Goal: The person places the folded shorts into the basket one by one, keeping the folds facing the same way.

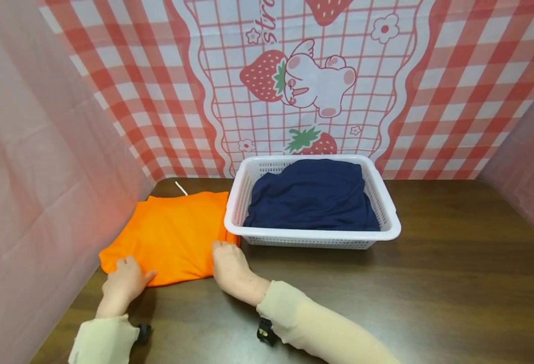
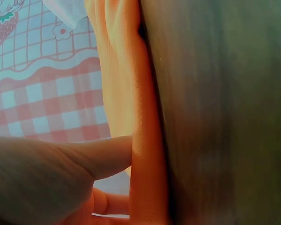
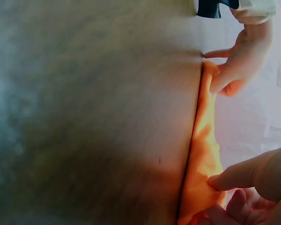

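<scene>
A folded orange cloth (image 1: pixel 176 232) lies flat on the left of the table, its near edge running between both hands. At its near left corner, my left hand (image 1: pixel 125 284) rests with the thumb spread out; the left wrist view shows that straight thumb (image 2: pixel 107 154) against the cloth's edge. My right hand (image 1: pixel 232 268) has its fingers curled at the cloth's right edge. Up close in the right wrist view, the right thumb (image 3: pixel 234 176) presses on the orange fabric (image 3: pixel 201 164), with the other fingers bent beneath it.
Right of the orange cloth stands a white plastic basket (image 1: pixel 312 235) holding folded navy cloth (image 1: pixel 312 197); its left rim overlaps the orange cloth in the head view. A thin white strip (image 1: pixel 181 188) shows behind the cloth. Pink curtain (image 1: pixel 44 151) hangs close on the left.
</scene>
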Tool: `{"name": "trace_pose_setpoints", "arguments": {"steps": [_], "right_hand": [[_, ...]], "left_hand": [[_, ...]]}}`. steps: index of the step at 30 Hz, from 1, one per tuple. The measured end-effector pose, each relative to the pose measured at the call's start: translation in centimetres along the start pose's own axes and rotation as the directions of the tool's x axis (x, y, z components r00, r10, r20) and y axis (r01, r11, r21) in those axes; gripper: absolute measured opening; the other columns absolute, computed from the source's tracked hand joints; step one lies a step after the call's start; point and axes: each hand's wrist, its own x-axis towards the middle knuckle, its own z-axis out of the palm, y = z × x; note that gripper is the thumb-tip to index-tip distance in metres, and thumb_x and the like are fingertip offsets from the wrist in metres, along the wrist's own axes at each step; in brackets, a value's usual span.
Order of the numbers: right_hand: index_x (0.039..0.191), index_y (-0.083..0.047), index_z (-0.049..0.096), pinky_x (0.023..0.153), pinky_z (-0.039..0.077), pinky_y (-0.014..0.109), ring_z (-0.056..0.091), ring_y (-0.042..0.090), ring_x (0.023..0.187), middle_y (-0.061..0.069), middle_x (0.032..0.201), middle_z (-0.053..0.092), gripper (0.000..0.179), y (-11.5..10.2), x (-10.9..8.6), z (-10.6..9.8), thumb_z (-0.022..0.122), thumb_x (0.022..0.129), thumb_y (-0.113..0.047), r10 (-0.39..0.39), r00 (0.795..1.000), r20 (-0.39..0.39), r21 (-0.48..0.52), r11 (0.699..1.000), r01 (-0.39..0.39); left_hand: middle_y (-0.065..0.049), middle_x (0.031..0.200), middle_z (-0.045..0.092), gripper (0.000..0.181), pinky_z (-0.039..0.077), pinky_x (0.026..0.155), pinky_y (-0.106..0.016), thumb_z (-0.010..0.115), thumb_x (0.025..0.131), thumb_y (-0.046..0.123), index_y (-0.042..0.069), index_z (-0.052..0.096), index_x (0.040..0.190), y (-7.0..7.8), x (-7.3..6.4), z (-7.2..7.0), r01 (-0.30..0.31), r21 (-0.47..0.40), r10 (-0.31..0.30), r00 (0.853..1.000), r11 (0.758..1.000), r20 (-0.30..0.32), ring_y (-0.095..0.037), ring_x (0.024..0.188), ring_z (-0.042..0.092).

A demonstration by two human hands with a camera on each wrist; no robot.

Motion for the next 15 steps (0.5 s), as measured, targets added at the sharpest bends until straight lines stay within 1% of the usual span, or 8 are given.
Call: {"name": "trace_pose_setpoints", "arguments": {"steps": [3,7,10,12,14,15], "right_hand": [[0.073,-0.008,0.053,0.056,0.048,0.030,0.058,0.021,0.061,0.005,0.065,0.056,0.012,0.3,-0.4,-0.4,0.065,0.070,-0.007,0.000,0.999,0.045,0.077,0.997,-0.003],[0.065,-0.011,0.049,0.053,0.044,0.029,0.054,0.019,0.060,0.000,0.060,0.048,0.017,0.8,-1.1,-1.3,0.066,0.066,-0.008,0.010,0.988,0.154,0.209,0.977,-0.043],[0.061,-0.012,0.046,0.049,0.037,0.025,0.049,0.015,0.056,-0.003,0.057,0.041,0.020,1.1,-1.3,-1.9,0.065,0.065,-0.008,0.023,0.978,0.209,0.327,0.941,-0.092],[0.060,-0.013,0.045,0.048,0.033,0.022,0.045,0.013,0.054,-0.005,0.056,0.039,0.021,1.4,-1.4,-2.1,0.066,0.064,-0.008,0.048,0.971,0.235,0.389,0.911,-0.139],[0.061,-0.014,0.045,0.048,0.032,0.021,0.043,0.012,0.053,-0.006,0.055,0.039,0.022,1.6,-1.5,-2.3,0.067,0.063,-0.009,0.078,0.962,0.262,0.431,0.882,-0.190],[0.061,-0.014,0.046,0.048,0.032,0.021,0.042,0.012,0.053,-0.006,0.056,0.040,0.022,1.7,-1.6,-2.3,0.067,0.063,-0.009,0.091,0.959,0.270,0.440,0.874,-0.207]], "left_hand": [[-0.036,0.096,0.038,0.062,0.044,0.063,-0.058,0.058,0.086,0.034,-0.020,0.033,0.105,0.0,-0.5,0.0,-0.012,0.020,0.012,1.000,1.000,0.002,-0.054,0.080,0.049],[-0.034,0.091,0.040,0.061,0.046,0.062,-0.055,0.059,0.085,0.033,-0.021,0.036,0.101,0.1,-1.2,0.0,-0.030,0.034,0.029,0.999,0.999,0.027,-0.048,0.075,0.052],[-0.035,0.091,0.040,0.063,0.045,0.062,-0.054,0.060,0.084,0.034,-0.021,0.036,0.102,-0.2,-1.6,-0.2,-0.046,0.039,0.045,0.999,0.998,0.029,-0.047,0.074,0.052],[-0.036,0.092,0.040,0.065,0.045,0.062,-0.054,0.061,0.083,0.035,-0.022,0.037,0.104,-0.5,-1.7,-0.3,-0.059,0.038,0.058,0.998,0.998,0.019,-0.047,0.075,0.052],[-0.036,0.094,0.040,0.067,0.045,0.063,-0.054,0.062,0.082,0.036,-0.022,0.037,0.105,-0.7,-1.8,-0.4,-0.065,0.036,0.065,0.998,0.997,0.023,-0.046,0.076,0.052],[-0.036,0.094,0.040,0.068,0.045,0.064,-0.054,0.062,0.081,0.037,-0.021,0.038,0.105,-0.9,-1.8,-0.5,-0.065,0.036,0.064,0.997,0.997,0.030,-0.046,0.076,0.053]]}}
